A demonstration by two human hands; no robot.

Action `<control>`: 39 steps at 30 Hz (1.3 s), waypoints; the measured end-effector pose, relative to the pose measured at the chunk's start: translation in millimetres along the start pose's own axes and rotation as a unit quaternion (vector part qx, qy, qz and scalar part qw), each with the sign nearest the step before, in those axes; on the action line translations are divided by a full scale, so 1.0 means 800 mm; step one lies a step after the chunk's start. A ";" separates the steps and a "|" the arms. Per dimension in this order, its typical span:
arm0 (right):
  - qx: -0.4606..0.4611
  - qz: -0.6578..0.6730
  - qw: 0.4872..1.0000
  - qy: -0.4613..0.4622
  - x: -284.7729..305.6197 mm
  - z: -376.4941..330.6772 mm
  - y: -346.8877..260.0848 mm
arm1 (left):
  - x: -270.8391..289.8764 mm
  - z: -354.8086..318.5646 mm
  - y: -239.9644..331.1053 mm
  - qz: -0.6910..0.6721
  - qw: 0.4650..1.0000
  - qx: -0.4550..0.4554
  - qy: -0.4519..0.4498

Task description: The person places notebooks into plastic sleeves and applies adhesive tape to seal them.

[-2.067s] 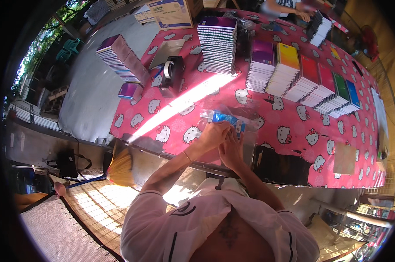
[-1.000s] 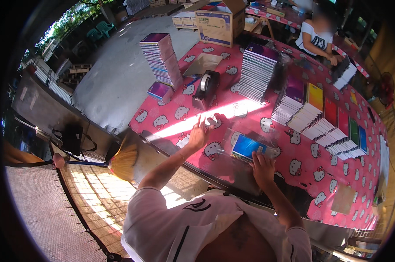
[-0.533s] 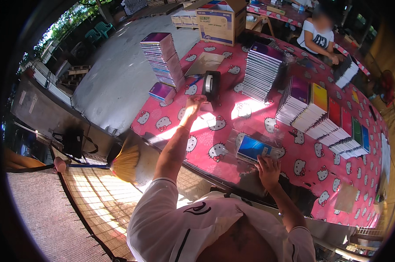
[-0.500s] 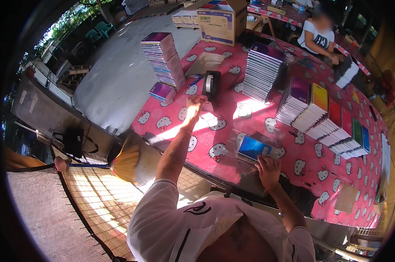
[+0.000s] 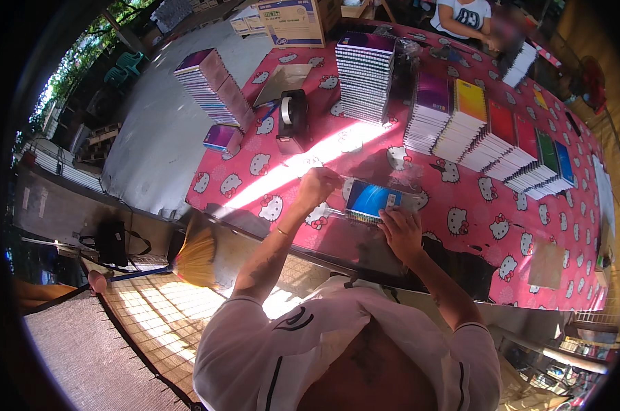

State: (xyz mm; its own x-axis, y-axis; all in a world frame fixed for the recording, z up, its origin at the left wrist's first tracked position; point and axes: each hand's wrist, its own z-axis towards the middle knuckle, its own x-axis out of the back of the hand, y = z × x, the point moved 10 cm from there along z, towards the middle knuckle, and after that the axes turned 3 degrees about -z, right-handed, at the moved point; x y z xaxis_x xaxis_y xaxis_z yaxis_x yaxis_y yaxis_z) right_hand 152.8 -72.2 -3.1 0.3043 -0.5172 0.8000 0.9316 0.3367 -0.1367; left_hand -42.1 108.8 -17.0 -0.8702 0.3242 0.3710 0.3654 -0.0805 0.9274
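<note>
The blue-covered notebook (image 5: 371, 200) lies flat on the pink patterned surface (image 5: 502, 226) under the fingertips of the right hand (image 5: 400, 231), fingers spread narrow, while just left the left hand (image 5: 318, 185) is curled closed by its edge.

A pink patterned tablecloth (image 5: 474, 226) covered the table. On it stood a tape dispenser (image 5: 291, 122), a tall notebook stack (image 5: 365, 65) and a row of coloured stacks (image 5: 491, 140). A broom (image 5: 190, 257) lay below the table edge.
</note>
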 end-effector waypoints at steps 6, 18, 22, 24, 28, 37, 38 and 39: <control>0.010 0.028 0.999 0.021 0.001 -0.001 0.001 | -0.125 -0.043 0.056 0.289 0.950 0.051 -0.106; -0.011 0.037 0.996 -0.086 -0.008 0.048 0.017 | -0.121 -0.117 0.083 0.412 0.880 -0.233 -0.042; -0.110 0.227 0.940 -0.231 -0.069 0.098 0.100 | -0.144 -0.148 0.097 0.389 0.825 -0.409 -0.025; -0.210 0.358 0.840 -0.350 -0.072 0.101 0.137 | -0.116 -0.146 0.135 0.316 0.839 -0.442 0.028; -0.327 0.534 0.670 -0.399 -0.052 0.084 0.116 | -0.050 -0.093 0.086 0.095 0.967 -0.219 0.088; 0.013 0.220 0.973 -0.072 0.115 0.132 0.003 | 0.096 -0.004 -0.006 0.123 0.943 -0.118 0.287; 0.036 0.188 0.978 -0.076 0.118 0.131 0.003 | 0.138 0.010 0.001 0.190 0.917 -0.124 0.328; 0.077 0.168 0.980 -0.077 0.121 0.138 -0.015 | 0.200 0.032 -0.031 0.198 0.912 -0.078 0.350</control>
State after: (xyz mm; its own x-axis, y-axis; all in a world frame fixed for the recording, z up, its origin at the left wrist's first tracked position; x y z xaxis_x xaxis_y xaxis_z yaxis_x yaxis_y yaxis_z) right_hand 148.7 -39.4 140.7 0.5436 -0.2352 0.8057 0.7395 0.5883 -0.3272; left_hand -181.8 186.9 18.2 -0.6975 -0.4365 0.5683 0.6935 -0.2115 0.6887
